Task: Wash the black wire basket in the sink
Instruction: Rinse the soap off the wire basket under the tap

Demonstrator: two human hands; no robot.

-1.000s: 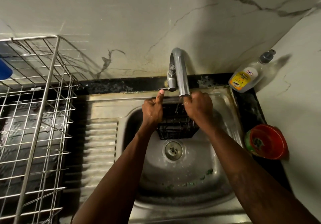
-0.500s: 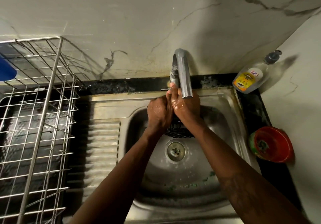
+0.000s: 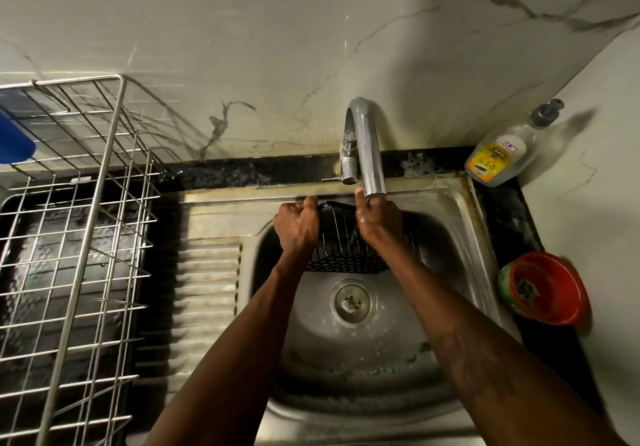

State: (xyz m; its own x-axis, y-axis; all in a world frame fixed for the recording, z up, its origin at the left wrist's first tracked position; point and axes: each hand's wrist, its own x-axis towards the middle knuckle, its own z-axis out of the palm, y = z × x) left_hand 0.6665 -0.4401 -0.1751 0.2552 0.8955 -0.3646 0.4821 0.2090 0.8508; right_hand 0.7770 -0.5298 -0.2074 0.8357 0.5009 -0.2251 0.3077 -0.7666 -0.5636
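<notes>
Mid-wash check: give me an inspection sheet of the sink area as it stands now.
Surface: steel sink, green scraps in its basin, ribbed drainboard to its left.
Job's things: black wire basket held over the basin, below the tap.
Clutter: dish soap bottle in the back right corner; red bowl right of the sink; steel wire rack on the left, blue object behind its wires.
Hands: left hand grips the basket's left rim; right hand holds its right side, thumb raised beside the spout.
Cables: nothing seen.
Surroundings: veined marble wall, dim light.
</notes>
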